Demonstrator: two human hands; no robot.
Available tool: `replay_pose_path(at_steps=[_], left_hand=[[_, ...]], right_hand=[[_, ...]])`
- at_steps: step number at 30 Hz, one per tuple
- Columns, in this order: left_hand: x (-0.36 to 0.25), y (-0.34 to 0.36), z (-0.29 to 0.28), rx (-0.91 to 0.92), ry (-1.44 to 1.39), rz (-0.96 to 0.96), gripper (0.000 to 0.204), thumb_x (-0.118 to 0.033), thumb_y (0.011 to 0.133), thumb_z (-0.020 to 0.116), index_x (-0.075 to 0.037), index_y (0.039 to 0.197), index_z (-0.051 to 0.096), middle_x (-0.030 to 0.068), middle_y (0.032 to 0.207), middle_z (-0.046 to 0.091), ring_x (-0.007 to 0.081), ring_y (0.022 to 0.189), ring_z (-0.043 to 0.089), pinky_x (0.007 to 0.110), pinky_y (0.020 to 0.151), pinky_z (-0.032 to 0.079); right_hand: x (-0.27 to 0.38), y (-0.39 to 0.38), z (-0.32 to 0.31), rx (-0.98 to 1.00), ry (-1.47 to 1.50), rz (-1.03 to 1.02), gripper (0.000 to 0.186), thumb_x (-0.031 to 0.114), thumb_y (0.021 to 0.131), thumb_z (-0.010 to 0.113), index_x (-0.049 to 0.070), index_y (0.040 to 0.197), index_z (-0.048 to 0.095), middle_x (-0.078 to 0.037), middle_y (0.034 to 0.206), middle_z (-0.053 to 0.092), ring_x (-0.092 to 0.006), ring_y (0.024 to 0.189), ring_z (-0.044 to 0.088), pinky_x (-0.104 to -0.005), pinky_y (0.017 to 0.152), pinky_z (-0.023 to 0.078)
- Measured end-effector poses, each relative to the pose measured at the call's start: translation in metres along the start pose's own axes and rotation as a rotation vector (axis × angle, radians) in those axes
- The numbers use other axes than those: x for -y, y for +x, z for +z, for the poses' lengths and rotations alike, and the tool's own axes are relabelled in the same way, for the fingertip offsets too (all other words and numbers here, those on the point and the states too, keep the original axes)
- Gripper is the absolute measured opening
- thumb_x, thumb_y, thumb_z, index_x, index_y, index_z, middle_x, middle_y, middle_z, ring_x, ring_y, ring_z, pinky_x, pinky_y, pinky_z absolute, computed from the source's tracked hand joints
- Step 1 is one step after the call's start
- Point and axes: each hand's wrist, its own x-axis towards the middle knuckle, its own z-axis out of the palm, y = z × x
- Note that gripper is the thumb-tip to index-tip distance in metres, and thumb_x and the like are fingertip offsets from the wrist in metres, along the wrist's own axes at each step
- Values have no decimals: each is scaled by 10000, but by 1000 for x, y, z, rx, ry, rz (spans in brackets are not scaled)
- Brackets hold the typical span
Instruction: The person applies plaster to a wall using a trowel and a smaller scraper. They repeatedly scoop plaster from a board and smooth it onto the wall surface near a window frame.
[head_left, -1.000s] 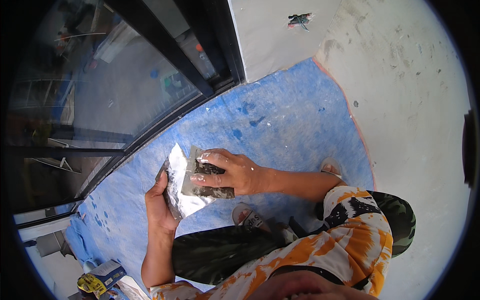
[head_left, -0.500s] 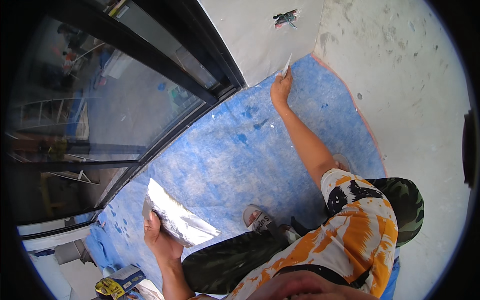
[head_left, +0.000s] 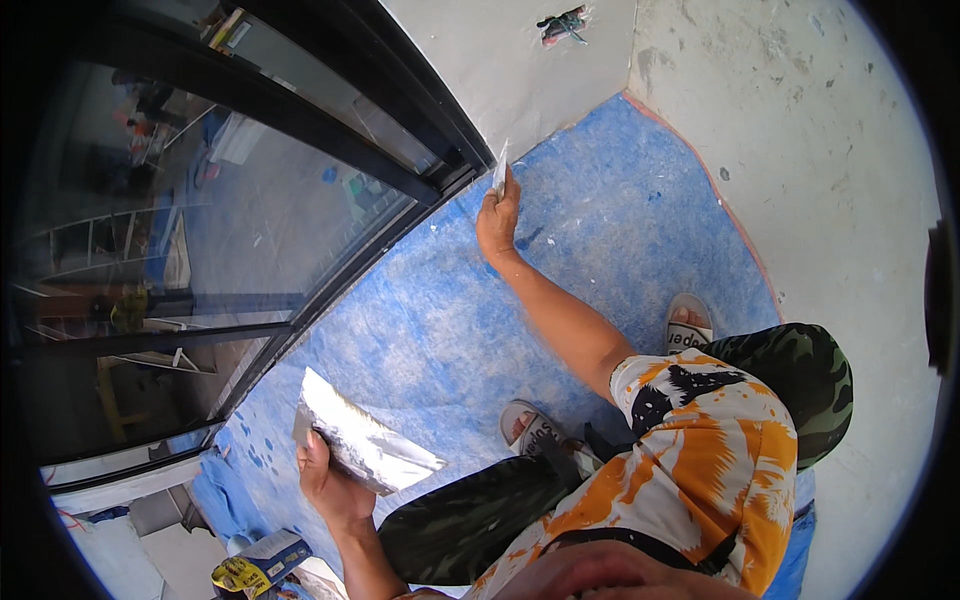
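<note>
My left hand [head_left: 335,488] is closed on the edge of a broad, shiny metal plate [head_left: 375,440], thumb on top. Greyish smears, perhaps filler, mark the plate's face. Out ahead, my right hand [head_left: 497,222] grips a putty knife [head_left: 501,168] with its blade pointing up toward the wall. That blade is at the foot of the smooth light-grey wall [head_left: 530,90], beside the corner of the black door frame [head_left: 462,150]. The fingers hide the knife's handle. Whether the blade touches the wall I cannot tell.
A blue-and-white floor cover [head_left: 440,330] lies under my sandalled feet. Black-framed glass panels [head_left: 250,210] stand at left. A wall hole with wires [head_left: 562,26] is above. A stained pale surface [head_left: 800,160] extends at right; a yellow-and-blue bag [head_left: 262,562] sits lower left.
My right hand with the putty knife has moved left along the wall's foot to the door frame. The left hand and plate have shifted only slightly.
</note>
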Motion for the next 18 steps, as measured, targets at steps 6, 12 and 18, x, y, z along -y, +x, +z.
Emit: replay_pose_path(at_steps=[6, 12, 18], left_hand=[[0, -16, -14, -75, -8, -9, 426, -255, 1059, 510, -26, 1418, 504, 115, 1275, 648, 269, 1107, 661, 434, 975, 531], [-2, -16, -19, 17, 21, 71, 405, -246, 1066, 497, -34, 1411, 514, 105, 1289, 641, 263, 1117, 653, 434, 974, 527], [7, 23, -23, 120, -176, 98, 447, -313, 1065, 519, -72, 1440, 493, 92, 1337, 614, 272, 1190, 611, 470, 1039, 479]], right_hand=[[-50, 101, -47, -169, -250, -146, 571, -63, 945, 462, -56, 1504, 349, -312, 1456, 405, -468, 1351, 420, -492, 1143, 360], [-75, 58, 24, 3, -343, -112, 606, -86, 896, 496, -69, 1488, 368, -313, 1402, 421, -465, 1317, 431, -477, 1145, 358], [-14, -39, -2, 471, 163, 83, 397, 54, 999, 500, 9, 1393, 491, -207, 1281, 578, -387, 1116, 618, -489, 973, 520]])
